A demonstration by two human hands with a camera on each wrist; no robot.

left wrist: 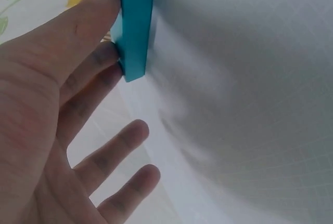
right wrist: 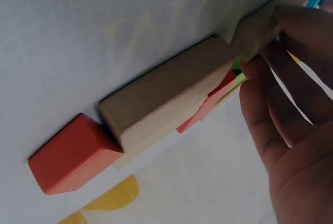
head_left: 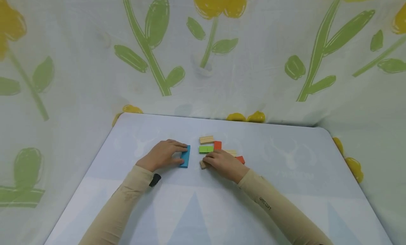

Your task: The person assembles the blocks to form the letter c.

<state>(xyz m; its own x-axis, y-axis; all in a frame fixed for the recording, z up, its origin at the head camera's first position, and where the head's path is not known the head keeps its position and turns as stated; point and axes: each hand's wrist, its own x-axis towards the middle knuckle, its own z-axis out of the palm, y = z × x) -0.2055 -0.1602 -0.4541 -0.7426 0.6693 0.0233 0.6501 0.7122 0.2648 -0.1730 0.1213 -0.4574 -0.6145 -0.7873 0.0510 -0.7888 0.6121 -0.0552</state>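
On the left, my left hand (head_left: 165,154) rests its fingertips and thumb on a blue block (head_left: 185,158) lying on the table. In the left wrist view, the thumb and two fingers meet the same block (left wrist: 136,26), while the other two fingers stretch out apart from it. My right hand (head_left: 226,164) pinches a small plain wooden block (head_left: 202,164) between thumb and fingers. The right wrist view shows this block (right wrist: 265,21) close to the end of a longer wooden block (right wrist: 166,94), with a red block (right wrist: 73,154) at that one's far end.
Beyond the right hand lie a green block (head_left: 206,149), a red block (head_left: 217,145) and a ridged wooden block (head_left: 207,139). Another pale wooden block (head_left: 231,152) shows partly behind that hand. The white table (head_left: 285,209) meets a flower-patterned cloth (head_left: 241,75) at the back.
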